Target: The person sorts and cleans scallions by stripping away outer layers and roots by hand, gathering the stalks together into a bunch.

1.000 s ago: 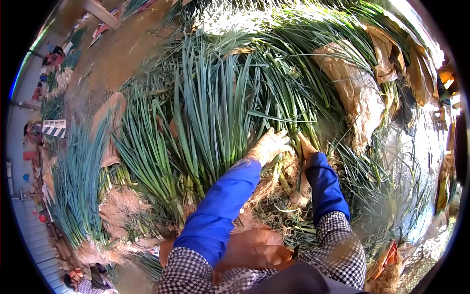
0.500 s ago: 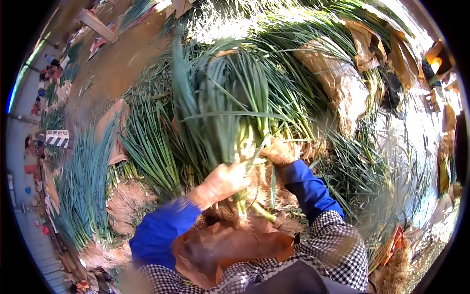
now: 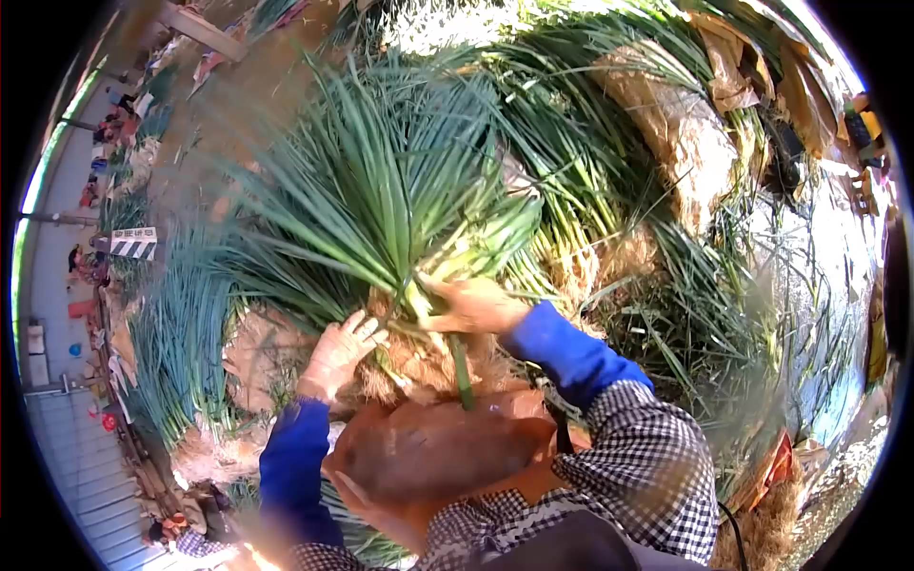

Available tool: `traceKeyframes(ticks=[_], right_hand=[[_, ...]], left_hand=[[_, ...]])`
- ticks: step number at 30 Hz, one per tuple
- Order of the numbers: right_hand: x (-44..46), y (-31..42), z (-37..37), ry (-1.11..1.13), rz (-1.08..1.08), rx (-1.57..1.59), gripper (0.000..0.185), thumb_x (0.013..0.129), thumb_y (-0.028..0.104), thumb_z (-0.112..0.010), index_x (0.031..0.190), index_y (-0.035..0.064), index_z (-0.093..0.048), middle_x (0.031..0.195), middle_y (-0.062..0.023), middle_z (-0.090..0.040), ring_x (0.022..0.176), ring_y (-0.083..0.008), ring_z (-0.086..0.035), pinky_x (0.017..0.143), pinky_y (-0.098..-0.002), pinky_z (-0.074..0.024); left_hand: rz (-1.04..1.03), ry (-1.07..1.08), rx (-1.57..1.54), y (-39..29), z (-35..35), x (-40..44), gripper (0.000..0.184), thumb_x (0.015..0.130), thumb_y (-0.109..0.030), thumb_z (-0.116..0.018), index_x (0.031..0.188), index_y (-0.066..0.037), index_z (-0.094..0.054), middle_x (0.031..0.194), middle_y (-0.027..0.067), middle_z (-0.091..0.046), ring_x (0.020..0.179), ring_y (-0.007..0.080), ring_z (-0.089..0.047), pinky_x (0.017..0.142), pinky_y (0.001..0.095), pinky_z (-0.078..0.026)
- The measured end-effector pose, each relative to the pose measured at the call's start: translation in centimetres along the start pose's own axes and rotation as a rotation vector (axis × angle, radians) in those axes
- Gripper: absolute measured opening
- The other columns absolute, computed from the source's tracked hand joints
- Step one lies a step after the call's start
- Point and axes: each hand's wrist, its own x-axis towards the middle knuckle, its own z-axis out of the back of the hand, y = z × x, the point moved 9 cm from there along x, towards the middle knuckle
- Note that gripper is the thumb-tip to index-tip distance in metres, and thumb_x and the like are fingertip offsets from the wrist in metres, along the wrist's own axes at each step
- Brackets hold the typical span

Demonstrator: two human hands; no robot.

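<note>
A big bunch of green onions (image 3: 390, 205) fans out in front of me, leaves pointing away and pale stems and brown roots towards me. My right hand (image 3: 473, 305) grips the white stems at the bunch's right side, thumb and fingers around them. At the lower left of the bunch, my left hand (image 3: 341, 354) rests its spread fingers against the stem bases just above the roots (image 3: 419, 357). Part of its grip side is hidden. A brown plastic sheet (image 3: 443, 447) covers my lap below the roots.
More green onions (image 3: 181, 333) lie in rows at the left, and others (image 3: 571, 200) are heaped at the right. Brown wrapping (image 3: 685, 143) covers some of them. Loose leaves (image 3: 705, 314) litter the ground at right. People (image 3: 109, 133) sit far left beside a striped sign (image 3: 133, 244).
The onion leaves, upright and bundled before, now spread out in a fan. My left hand has moved left and down from the stems, its fingers opening. My right hand has shifted left onto the bunch.
</note>
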Motion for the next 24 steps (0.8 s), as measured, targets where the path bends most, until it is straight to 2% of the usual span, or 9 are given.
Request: traceKeyframes(ticks=[3,5,7,11,13,15,18,21,24], right_hand=[[-5.3,-12.3,5.2,-0.224,-0.305,0.414,0.063,0.081,0.056,-0.055,0.117,0.005,-0.057,0.108,-0.0172,-0.062,0.099,-0.0294,-0.061,0.089,-0.0363,-0.0461],[-8.8,-25.9,7.7,-0.4,-0.561,0.083,0.044,0.086,0.039,-0.052,0.113,0.0048,-0.059,0.101,-0.0165,-0.064,0.094,-0.0267,-0.062,0.086,-0.0346,-0.0472],[-12.3,-34.6,10.4,-0.425,-0.773,-0.17,0.034,0.084,0.029,-0.054,0.105,0.0036,-0.062,0.097,-0.0196,-0.064,0.092,-0.0309,-0.061,0.083,-0.038,-0.0473],[-14.7,-40.8,14.9,-0.75,-0.988,-0.443,0.059,0.08,0.048,-0.057,0.115,0.0004,-0.055,0.113,-0.022,-0.057,0.105,-0.0368,-0.054,0.09,-0.0412,-0.043],[-14.4,-39.1,15.7,-0.618,-1.185,-0.467,0.083,0.08,0.064,-0.046,0.131,-0.001,-0.038,0.133,-0.022,-0.042,0.121,-0.0363,-0.041,0.101,-0.0404,-0.034],[-14.0,-42.7,14.4,-0.486,-1.257,-0.415,0.095,0.079,0.072,-0.034,0.14,0.0,-0.023,0.144,-0.019,-0.026,0.13,-0.0345,-0.028,0.107,-0.0384,-0.0236],[-13.3,-42.5,14.1,-0.556,-1.153,-0.43,0.091,0.079,0.069,-0.039,0.137,-0.001,-0.028,0.138,-0.0236,-0.032,0.125,-0.0369,-0.035,0.103,-0.0403,-0.0295],[-12.8,-42.1,13.6,-0.461,-0.921,-0.498,0.089,0.074,0.067,-0.051,0.129,-0.0028,-0.041,0.123,-0.03,-0.046,0.103,-0.0406,-0.053,0.089,-0.0419,-0.0433],[-13.6,-39.4,13.0,-0.589,-0.956,-0.32,0.09,0.069,0.069,-0.055,0.125,-0.0009,-0.048,0.11,-0.0288,-0.055,0.096,-0.0409,-0.057,0.086,-0.0435,-0.0453]], left_hand=[[-0.132,0.256,1.322,-7.4,-7.3,0.7,0.035,0.073,-0.013,-0.056,0.107,-0.017,-0.059,0.106,0.0032,-0.056,0.089,0.02,-0.055,0.069,0.0318,-0.049],[-0.353,0.171,1.706,-15.0,-13.1,2.0,0.027,0.071,-0.012,-0.059,0.097,-0.017,-0.065,0.083,-0.0007,-0.06,0.073,0.0166,-0.058,0.057,0.0297,-0.05],[-0.399,0.179,1.715,-16.3,-17.0,4.6,0.03,0.067,-0.008,-0.059,0.095,-0.018,-0.067,0.077,-0.0025,-0.06,0.06,0.014,-0.056,0.051,0.0275,-0.047],[-0.671,0.39,1.484,-11.6,-24.1,12.6,0.035,0.073,-0.012,-0.055,0.108,-0.015,-0.06,0.094,0.002,-0.059,0.076,0.0166,-0.054,0.058,0.0296,-0.045],[-0.24,0.309,1.338,-6.7,-23.1,18.7,0.039,0.086,-0.034,-0.048,0.116,-0.009,-0.055,0.108,0.0075,-0.057,0.094,0.0191,-0.053,0.075,0.0315,-0.048],[-0.033,0.13,1.79,-2.9,-21.4,22.4,0.094,0.073,-0.064,-0.056,0.143,-0.012,-0.02,0.146,0.0197,-0.019,0.132,0.0389,-0.021,0.106,0.0503,-0.025],[0.284,0.204,1.714,1.5,-20.6,23.9,0.117,0.058,-0.063,-0.069,0.145,-0.022,-0.003,0.149,0.02,-0.003,0.132,0.0466,-0.015,0.097,0.0603,-0.03],[0.247,0.045,1.779,4.5,-21.1,25.3,0.109,0.065,-0.044,-0.072,0.145,-0.025,-0.002,0.149,0.0202,-0.001,0.127,0.0429,-0.033,0.07,0.0398,-0.054],[0.258,0.041,1.676,3.7,-21.5,25.1,0.106,0.065,-0.02,-0.071,0.145,-0.024,-0.001,0.149,0.0205,-0.003,0.099,0.0286,-0.055,0.059,0.0306,-0.055]])
